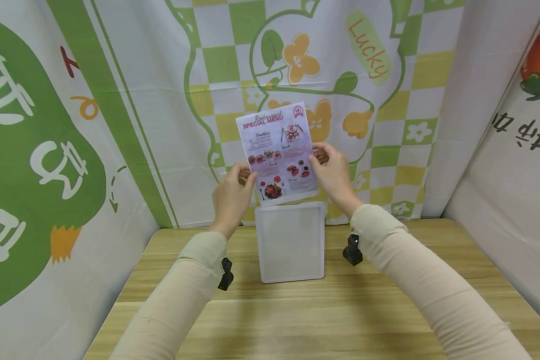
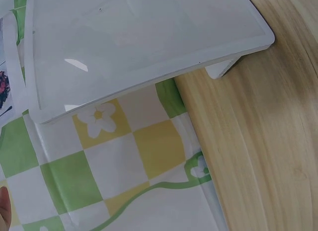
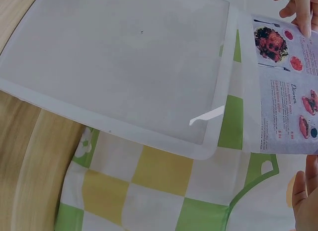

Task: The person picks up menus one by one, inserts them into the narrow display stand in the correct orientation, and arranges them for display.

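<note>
Left hand (image 1: 230, 199) and right hand (image 1: 334, 175) pinch opposite edges of menu sheet (image 1: 277, 153), upright above clear acrylic stand (image 1: 291, 242).

We see a clear plastic stand (image 2: 144, 37) on the wooden table (image 2: 268, 141), with a green-and-yellow checked cloth (image 2: 124, 171) beside it.

head looks down; wrists close, sharing white stand (image 1: 290, 242).
</note>
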`<state>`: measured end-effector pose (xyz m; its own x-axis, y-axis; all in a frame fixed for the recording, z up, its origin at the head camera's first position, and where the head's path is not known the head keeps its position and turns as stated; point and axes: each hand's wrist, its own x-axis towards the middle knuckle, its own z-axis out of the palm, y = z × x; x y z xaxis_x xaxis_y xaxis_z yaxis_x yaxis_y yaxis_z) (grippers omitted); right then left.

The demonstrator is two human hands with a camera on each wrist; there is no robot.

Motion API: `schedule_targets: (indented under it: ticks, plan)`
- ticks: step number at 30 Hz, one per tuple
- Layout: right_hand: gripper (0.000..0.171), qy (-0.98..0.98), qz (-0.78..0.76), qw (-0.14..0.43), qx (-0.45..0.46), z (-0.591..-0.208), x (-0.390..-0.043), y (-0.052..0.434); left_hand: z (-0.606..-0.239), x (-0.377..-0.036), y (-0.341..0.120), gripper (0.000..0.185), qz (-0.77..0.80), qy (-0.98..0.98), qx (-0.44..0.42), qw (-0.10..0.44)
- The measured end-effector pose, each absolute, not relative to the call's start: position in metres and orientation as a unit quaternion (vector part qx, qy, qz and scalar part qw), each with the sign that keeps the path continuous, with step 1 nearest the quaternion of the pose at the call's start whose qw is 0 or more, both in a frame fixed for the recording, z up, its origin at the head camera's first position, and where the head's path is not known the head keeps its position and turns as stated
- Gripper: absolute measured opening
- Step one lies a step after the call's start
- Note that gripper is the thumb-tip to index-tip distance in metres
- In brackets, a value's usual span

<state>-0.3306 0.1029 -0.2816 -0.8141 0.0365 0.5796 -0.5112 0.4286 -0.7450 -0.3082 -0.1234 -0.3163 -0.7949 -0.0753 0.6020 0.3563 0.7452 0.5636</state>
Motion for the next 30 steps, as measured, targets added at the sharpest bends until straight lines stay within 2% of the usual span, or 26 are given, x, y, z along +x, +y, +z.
schedule_targets:
  ticks: [30]
  plan:
    - [0.027, -0.816, 0.510, 0.233, 0.142, -0.313, -0.320, 0.111, -0.340, -0.302, -0.124, 0.029, -0.350, -0.894, -0.077, 0.270]
